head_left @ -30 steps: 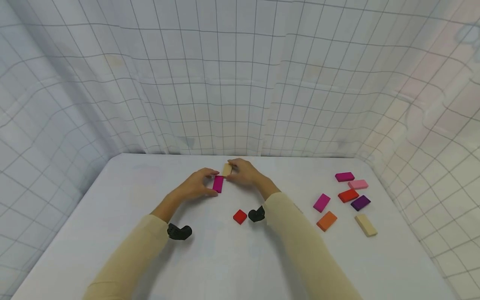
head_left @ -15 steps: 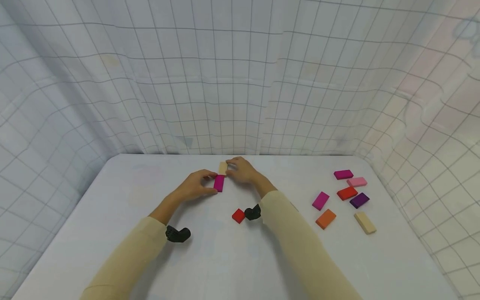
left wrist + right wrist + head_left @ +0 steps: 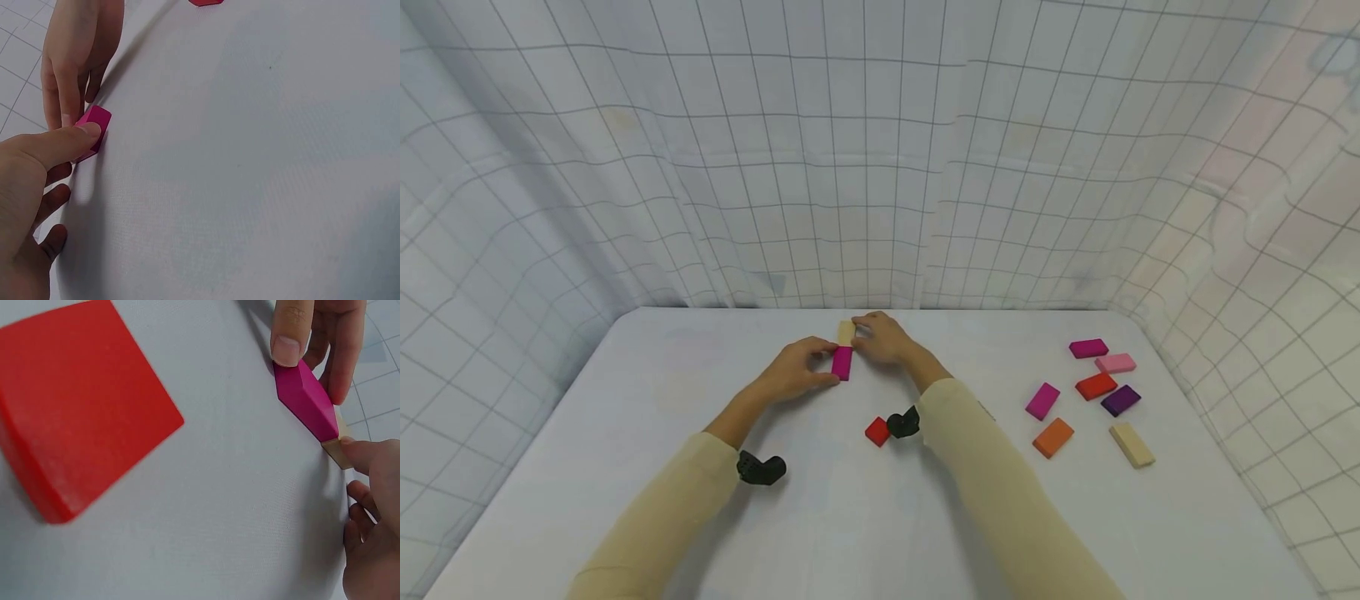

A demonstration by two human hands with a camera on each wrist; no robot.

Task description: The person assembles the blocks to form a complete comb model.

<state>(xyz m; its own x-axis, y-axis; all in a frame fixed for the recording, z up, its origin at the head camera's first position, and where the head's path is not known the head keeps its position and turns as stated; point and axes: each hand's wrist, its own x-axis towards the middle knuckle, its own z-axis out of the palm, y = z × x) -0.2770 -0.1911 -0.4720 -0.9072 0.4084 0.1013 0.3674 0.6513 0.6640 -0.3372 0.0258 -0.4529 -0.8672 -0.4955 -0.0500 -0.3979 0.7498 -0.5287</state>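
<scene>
My left hand (image 3: 793, 369) pinches a magenta block (image 3: 842, 364) between thumb and fingers, the thumb at its near end. Just beyond it, my right hand (image 3: 889, 340) holds a beige block (image 3: 846, 332) from the right side. In the right wrist view the magenta block (image 3: 306, 403) and the beige block (image 3: 335, 453) meet end to end, with the right thumb against the beige one. From the left wrist, only the magenta block (image 3: 100, 119) shows under the left thumb; the beige block is hidden there.
A red block (image 3: 877, 432) lies near the right wrist's black camera mount (image 3: 903, 422). Farther right are several loose blocks, among them orange (image 3: 1053, 438), purple (image 3: 1121, 401), pink (image 3: 1116, 363) and another beige block (image 3: 1132, 445). A gridded white curtain (image 3: 880, 167) hangs behind the table.
The right hand has brought the beige block left, in line with the magenta block's far end. The magenta block has shifted slightly right and away with the left hand.
</scene>
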